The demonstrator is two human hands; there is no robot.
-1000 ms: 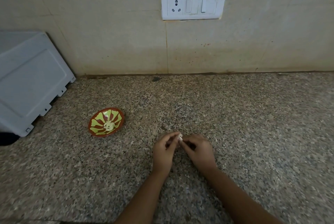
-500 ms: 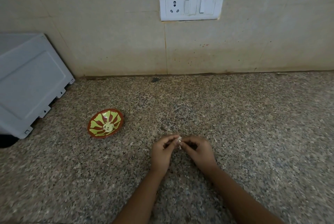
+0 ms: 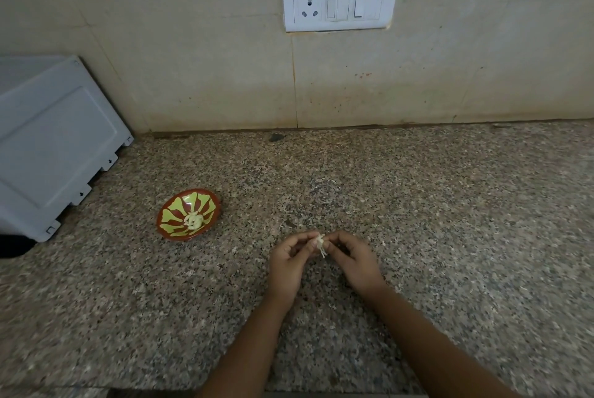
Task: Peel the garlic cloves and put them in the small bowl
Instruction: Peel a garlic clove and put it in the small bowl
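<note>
Pale garlic clove (image 3: 320,242), skin dangling

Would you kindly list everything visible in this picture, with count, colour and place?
small bowl: one, red-brown with yellow-green petals, counter left of the hands
peeled garlic cloves: a few, pale, inside the bowl
garlic clove: one, whitish, skin strands hanging, pinched between both hands
counter: one, speckled granite
appliance: one, grey, far left
switch plate: one, white, on the beige wall
left hand: one, gripping the clove
right hand: one, gripping the clove
</note>
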